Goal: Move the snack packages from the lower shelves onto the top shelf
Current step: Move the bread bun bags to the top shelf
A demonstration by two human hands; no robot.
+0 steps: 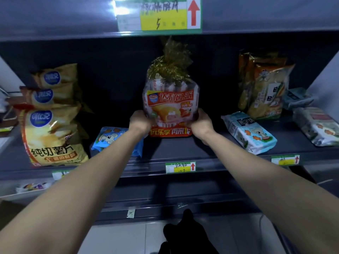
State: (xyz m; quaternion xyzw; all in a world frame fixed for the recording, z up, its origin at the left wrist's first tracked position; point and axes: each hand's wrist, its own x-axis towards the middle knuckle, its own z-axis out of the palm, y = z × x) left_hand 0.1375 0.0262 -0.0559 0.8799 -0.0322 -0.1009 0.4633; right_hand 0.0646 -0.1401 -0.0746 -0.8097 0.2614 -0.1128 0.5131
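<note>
A tall red and orange pie bag (170,99) with a gold tied top stands upright in the middle of the dark shelf (183,149). My left hand (140,121) grips its lower left side and my right hand (200,122) grips its lower right side. A blue mouse-print pack (110,137) lies flat under my left forearm. Yellow chip bags (51,132) stand stacked at the left. A second blue pack (249,132) lies at the right, in front of upright orange and green bags (264,87).
A shelf edge with a yellow and green price tag (159,15) and red arrow runs overhead. More flat packs (319,125) lie at the far right. Small price tags (180,166) line the shelf front. A lower shelf holds a pale pack (33,186) at the left.
</note>
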